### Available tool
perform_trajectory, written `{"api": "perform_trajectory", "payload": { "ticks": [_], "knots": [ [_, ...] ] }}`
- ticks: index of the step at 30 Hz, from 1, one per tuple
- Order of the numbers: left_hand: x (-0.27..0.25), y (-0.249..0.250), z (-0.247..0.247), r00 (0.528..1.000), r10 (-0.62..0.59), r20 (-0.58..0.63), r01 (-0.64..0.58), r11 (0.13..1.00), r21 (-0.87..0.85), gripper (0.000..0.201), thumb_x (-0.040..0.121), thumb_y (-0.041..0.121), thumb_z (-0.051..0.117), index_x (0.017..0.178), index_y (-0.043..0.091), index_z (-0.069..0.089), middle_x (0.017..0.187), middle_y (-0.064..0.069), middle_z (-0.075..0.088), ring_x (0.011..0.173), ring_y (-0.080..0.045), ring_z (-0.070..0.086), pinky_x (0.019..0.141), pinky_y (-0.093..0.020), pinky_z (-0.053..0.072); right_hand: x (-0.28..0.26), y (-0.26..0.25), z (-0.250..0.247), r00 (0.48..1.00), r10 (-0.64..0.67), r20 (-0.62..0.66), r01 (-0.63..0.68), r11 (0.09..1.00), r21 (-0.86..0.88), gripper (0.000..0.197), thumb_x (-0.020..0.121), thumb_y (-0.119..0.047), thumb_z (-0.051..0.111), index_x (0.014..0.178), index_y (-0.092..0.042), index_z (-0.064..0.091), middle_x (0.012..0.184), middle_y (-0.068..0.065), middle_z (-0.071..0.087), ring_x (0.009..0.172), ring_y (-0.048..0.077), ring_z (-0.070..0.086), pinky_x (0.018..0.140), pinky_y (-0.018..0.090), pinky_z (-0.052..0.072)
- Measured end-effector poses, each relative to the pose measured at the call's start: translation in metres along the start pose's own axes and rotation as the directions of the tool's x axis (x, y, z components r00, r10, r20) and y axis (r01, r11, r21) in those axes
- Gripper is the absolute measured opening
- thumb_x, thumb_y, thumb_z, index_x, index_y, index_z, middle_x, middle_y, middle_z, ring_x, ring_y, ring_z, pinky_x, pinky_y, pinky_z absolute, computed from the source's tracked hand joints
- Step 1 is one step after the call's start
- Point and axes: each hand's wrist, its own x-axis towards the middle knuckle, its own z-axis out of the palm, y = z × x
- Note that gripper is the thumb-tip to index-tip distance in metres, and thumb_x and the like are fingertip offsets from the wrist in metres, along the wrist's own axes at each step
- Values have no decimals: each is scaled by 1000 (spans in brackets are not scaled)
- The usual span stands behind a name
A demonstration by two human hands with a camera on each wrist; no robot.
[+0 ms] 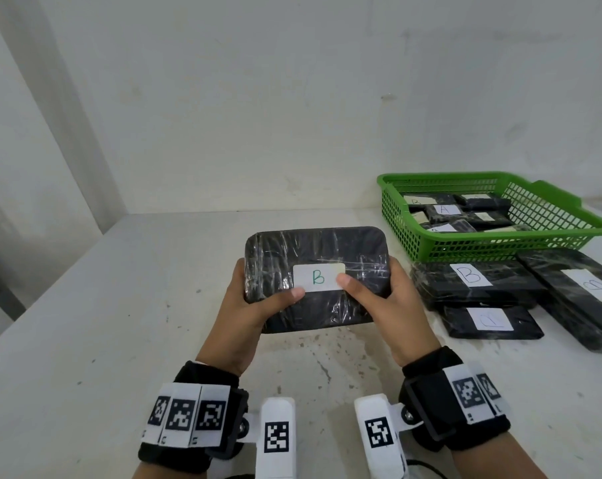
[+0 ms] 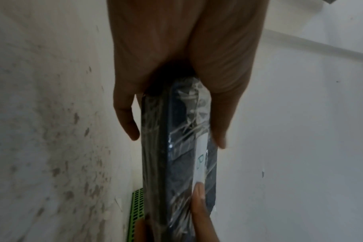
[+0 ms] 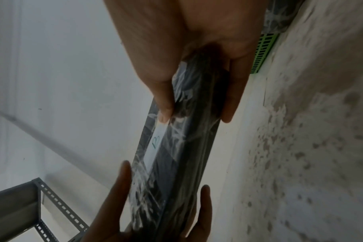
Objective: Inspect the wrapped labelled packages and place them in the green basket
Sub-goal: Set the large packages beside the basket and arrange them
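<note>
Both hands held one black wrapped package (image 1: 316, 257) above the white table (image 1: 102, 323), in front of the person. The left hand (image 1: 247, 305) gripped its left end and the right hand (image 1: 386, 302) its right end, thumbs curled onto the top beside a white label (image 1: 318, 277) marked B. A green basket (image 1: 493, 250) holding more packages sat at the right. Three further packages (image 1: 479, 285) lay just before it.

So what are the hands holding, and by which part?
Both hands hold the wrapped package labelled B: left hand at its left end, right hand at its right end.
</note>
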Motion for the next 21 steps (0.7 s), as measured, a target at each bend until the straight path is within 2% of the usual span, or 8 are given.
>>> {"api": "perform_trajectory", "payload": {
  "ticks": [2, 4, 6, 9, 12, 14, 17, 21],
  "knots": [
    [-1, -1, 2, 1000, 17, -17, -17, 1000, 26, 64, 68, 14, 87, 124, 21, 55, 115, -5, 72, 105, -20, 70, 88, -39, 58, 0, 2, 0, 1000, 3, -8, -3, 1000, -26, 46, 69, -30, 82, 110, -23, 63, 103, -7, 75, 99, 9, 70, 96, 41, 54],
    [-1, -2, 4, 997, 47, -64, -44, 998, 50, 56, 71, 18, 83, 120, 21, 57, 112, -4, 73, 104, -20, 70, 86, -39, 58, 0, 2, -1, 1000, 0, -4, 0, 1000, -23, 38, 75, -23, 81, 109, -22, 64, 103, -6, 75, 99, 10, 71, 95, 42, 55],
    [0, -2, 3, 995, 41, -89, -38, 999, 33, 49, 76, 11, 78, 120, 18, 57, 112, -6, 73, 103, -22, 71, 85, -39, 59, 0, -2, 0, 1000, 17, -1, -17, 1000, 15, 37, 77, -33, 78, 109, -20, 66, 105, -3, 75, 101, 13, 70, 97, 45, 54],
    [0, -1, 2, 997, 16, -77, -14, 1000, 15, 52, 76, 8, 76, 124, 17, 57, 112, -7, 73, 104, -23, 71, 90, -42, 57, 0, -4, -1, 999, 33, -16, -33, 999, 39, 52, 69, -56, 72, 108, -22, 69, 108, -1, 75, 105, 16, 69, 100, 48, 51],
    [-1, 2, 5, 999, -1, -47, 3, 999, 49, 57, 72, 29, 76, 125, 20, 57, 115, -4, 73, 106, -20, 70, 92, -43, 56, 0, -4, -2, 1000, 22, -18, -22, 999, 40, 39, 76, -50, 69, 108, -27, 66, 110, -4, 74, 106, 14, 68, 100, 46, 51],
    [-2, 4, 7, 999, -42, -30, 44, 997, 71, 58, 74, 47, 67, 125, 22, 56, 117, -3, 72, 104, -16, 71, 85, -38, 59, 0, -6, -4, 1000, 25, -17, -23, 996, 89, 31, 81, -40, 66, 110, -32, 63, 112, -9, 73, 109, 9, 67, 101, 40, 51],
    [-4, 10, 6, 992, -129, -11, 130, 989, 73, 64, 73, 70, 47, 122, 32, 58, 119, 0, 68, 108, -19, 68, 82, -39, 59, 2, -12, -8, 1000, 28, 1, -28, 985, 170, 37, 81, -31, 66, 117, -33, 59, 117, -8, 71, 114, 11, 65, 104, 44, 49],
    [-7, 17, 5, 974, -224, 36, 224, 975, -4, 82, 63, 82, 37, 130, 38, 57, 125, -2, 68, 115, -27, 65, 86, -47, 57, 0, -14, -9, 1000, 2, 19, -5, 989, 145, 49, 82, -29, 68, 130, -25, 59, 125, -2, 69, 120, 16, 62, 107, 47, 46]
  ]
}}
